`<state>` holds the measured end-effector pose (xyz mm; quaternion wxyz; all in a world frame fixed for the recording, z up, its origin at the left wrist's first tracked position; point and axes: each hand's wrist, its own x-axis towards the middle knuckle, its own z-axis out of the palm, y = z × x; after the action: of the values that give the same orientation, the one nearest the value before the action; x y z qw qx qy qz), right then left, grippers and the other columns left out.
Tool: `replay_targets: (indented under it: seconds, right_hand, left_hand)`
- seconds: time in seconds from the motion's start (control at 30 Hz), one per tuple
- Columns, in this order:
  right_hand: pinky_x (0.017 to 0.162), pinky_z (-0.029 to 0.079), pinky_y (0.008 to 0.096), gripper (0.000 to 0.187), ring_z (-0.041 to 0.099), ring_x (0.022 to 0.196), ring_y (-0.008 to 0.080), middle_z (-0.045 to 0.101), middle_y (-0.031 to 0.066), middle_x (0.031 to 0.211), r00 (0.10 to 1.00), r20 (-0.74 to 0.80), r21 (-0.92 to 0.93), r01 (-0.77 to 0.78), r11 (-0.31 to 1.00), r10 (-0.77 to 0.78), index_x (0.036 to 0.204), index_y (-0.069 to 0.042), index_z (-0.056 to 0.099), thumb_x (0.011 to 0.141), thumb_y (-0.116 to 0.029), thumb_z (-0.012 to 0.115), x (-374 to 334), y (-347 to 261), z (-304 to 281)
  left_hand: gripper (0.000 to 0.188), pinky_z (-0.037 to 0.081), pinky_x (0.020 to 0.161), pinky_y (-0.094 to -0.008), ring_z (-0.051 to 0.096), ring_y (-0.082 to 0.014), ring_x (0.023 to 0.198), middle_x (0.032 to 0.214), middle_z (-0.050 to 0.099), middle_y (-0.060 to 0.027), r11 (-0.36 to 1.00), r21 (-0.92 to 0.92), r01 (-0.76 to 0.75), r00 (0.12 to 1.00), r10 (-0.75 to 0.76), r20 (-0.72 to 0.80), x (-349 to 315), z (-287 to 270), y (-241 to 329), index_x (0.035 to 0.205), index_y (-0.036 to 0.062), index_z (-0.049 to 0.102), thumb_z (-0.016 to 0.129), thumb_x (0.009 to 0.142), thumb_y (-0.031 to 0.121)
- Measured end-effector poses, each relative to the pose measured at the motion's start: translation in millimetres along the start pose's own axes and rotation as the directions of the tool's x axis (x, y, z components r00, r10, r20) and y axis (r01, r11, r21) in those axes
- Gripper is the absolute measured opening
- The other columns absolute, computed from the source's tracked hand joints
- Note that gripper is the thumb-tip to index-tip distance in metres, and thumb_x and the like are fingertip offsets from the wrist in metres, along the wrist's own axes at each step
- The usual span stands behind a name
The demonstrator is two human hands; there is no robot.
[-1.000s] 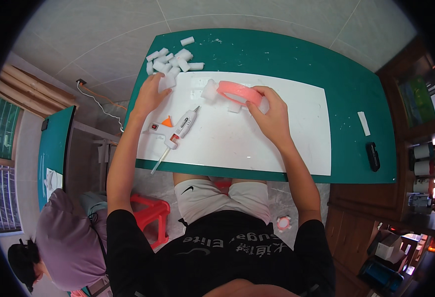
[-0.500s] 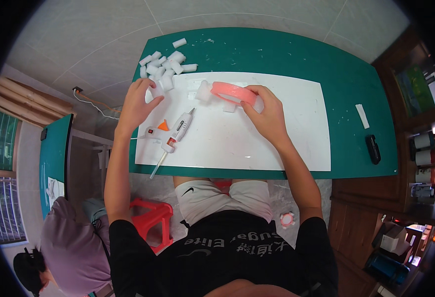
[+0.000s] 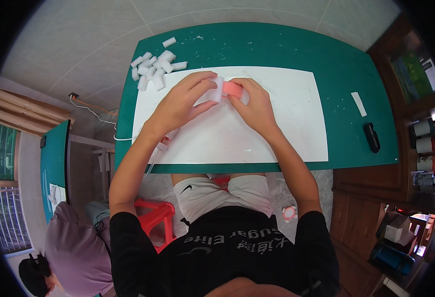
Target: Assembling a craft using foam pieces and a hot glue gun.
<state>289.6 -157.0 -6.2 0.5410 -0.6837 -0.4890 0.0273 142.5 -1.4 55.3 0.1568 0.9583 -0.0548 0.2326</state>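
Over the white board [image 3: 257, 143], my two hands meet around a pink ring [image 3: 233, 89] with white foam on it. My right hand [image 3: 253, 105] pinches the ring from its right side, fingers closed on it. From the left, my left hand [image 3: 188, 101] grips a white foam piece [image 3: 218, 90] between thumb and fingers, up against the ring's left end. Whether the two are stuck together cannot be seen. Below my left wrist lies a glue gun [image 3: 164, 143], mostly hidden by my forearm.
White foam pieces [image 3: 150, 69] are heaped at the back left of the green table [image 3: 227, 44]. A white strip [image 3: 358, 104] and a black, stapler-like object [image 3: 372, 137] lie at the right. A red stool [image 3: 157, 218] stands below; another person [image 3: 76, 247] sits at the left.
My left hand has moved right from beside the foam heap, bringing a foam piece to the pink ring. The ring has turned, and my left forearm now covers most of the glue gun.
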Motion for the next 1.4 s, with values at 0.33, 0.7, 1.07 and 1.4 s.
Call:
replay_targets:
  seconds: [0.33,0.7,1.07,1.4]
  right_hand:
    - [0.084,0.051,0.0386,0.031,0.064,0.095,0.0336,0.066,0.0173,0.105,0.999,-0.032,0.016,-0.031,0.999,0.032,0.109,0.000,0.064,0.081,-0.011,0.069,8,6,1]
    - [0.085,0.051,0.0391,0.032,0.065,0.095,0.0340,0.067,0.0185,0.106,0.992,-0.054,0.007,-0.112,0.994,0.112,0.108,0.002,0.065,0.080,-0.013,0.068,16,10,6]
    - [0.096,0.045,0.0395,0.040,0.057,0.111,0.0320,0.062,0.0138,0.119,0.993,-0.085,-0.016,-0.080,0.997,0.078,0.121,-0.005,0.060,0.082,-0.012,0.065,17,16,23]
    - [0.098,0.044,0.0393,0.052,0.053,0.113,0.0329,0.059,0.0131,0.123,0.992,-0.096,-0.014,0.080,0.997,-0.081,0.136,-0.016,0.056,0.086,-0.003,0.062,16,6,22]
  left_hand:
    - [0.027,0.052,0.094,-0.0364,0.059,-0.0307,0.119,0.134,0.060,-0.0104,0.999,-0.008,-0.036,0.999,0.036,0.030,10,3,-19,0.106,0.0037,0.062,0.075,0.083,0.012]
    - [0.023,0.052,0.095,-0.0371,0.057,-0.0314,0.122,0.135,0.059,-0.0118,0.998,-0.059,-0.037,0.995,0.042,0.086,18,3,-35,0.109,0.0030,0.065,0.069,0.088,0.013]
    - [0.028,0.050,0.097,-0.0383,0.057,-0.0322,0.122,0.136,0.058,-0.0130,0.999,-0.044,0.008,0.996,-0.004,0.090,19,6,-29,0.116,0.0032,0.064,0.066,0.090,0.016]
    - [0.029,0.048,0.099,-0.0368,0.057,-0.0306,0.121,0.136,0.058,-0.0120,0.962,-0.234,0.142,0.989,-0.129,0.073,20,3,-31,0.118,0.0041,0.064,0.063,0.094,0.019]
